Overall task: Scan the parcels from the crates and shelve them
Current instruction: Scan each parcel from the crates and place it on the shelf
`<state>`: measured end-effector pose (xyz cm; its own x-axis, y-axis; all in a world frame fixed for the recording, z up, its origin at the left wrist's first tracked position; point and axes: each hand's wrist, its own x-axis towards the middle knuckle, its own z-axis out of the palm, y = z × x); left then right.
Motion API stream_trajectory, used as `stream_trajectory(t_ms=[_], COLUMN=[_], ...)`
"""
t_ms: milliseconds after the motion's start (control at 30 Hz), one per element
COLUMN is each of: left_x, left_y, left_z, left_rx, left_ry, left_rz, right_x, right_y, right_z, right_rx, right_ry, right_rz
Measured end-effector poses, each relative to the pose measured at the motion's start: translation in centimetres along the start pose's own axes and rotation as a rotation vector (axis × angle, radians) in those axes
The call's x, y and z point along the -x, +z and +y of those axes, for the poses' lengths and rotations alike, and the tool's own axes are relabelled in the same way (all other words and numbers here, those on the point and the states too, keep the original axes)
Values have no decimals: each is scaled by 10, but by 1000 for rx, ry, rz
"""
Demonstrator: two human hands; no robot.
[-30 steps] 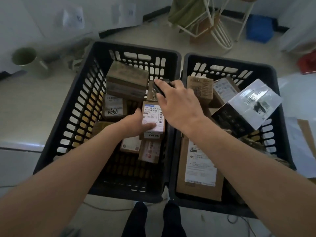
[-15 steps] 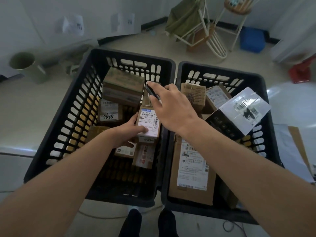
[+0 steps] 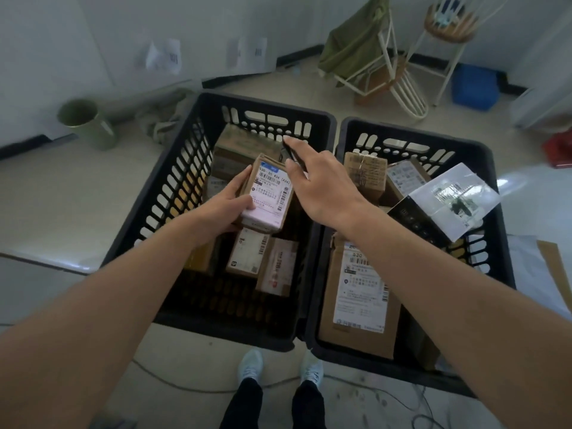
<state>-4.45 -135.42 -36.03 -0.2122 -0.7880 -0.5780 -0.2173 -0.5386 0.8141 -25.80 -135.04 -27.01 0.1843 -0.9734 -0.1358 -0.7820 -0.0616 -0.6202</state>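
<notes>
A green bin stands on the floor at far left, near the wall. Next comes the left crate, black and slotted, with several cardboard parcels inside. The left hand holds a small parcel above that crate, fingers wrapped around its left edge and thumb lying on the white label, which faces up. Below it, two more small boxes lie on the crate floor, and a larger brown box sits toward the far wall. The right hand hovers just beside the held parcel, its fingers curled round a thin dark device, probably a scanner, whose tip points over the label. The right crate touches the left one and holds a long flat parcel with a white label, some smaller boxes at the back, and a dark box with a clear plastic bag leaning on its right wall. A white stool and a blue container stand beyond.
</notes>
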Motion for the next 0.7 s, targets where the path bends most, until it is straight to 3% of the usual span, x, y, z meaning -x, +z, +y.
stream_trajectory(t_ms=[133, 367, 700], left_x=[23, 74, 119], left_y=[-16, -26, -54], left_z=[13, 46, 88], left_rx=[0, -246, -385], left_ry=[144, 305, 505], left_rz=[6, 130, 305], right_x=[8, 36, 72], right_y=[-6, -23, -54], right_z=[-14, -51, -108], right_rx=[-23, 113, 319], right_ry=[-9, -7, -179], right_rz=[-28, -53, -106])
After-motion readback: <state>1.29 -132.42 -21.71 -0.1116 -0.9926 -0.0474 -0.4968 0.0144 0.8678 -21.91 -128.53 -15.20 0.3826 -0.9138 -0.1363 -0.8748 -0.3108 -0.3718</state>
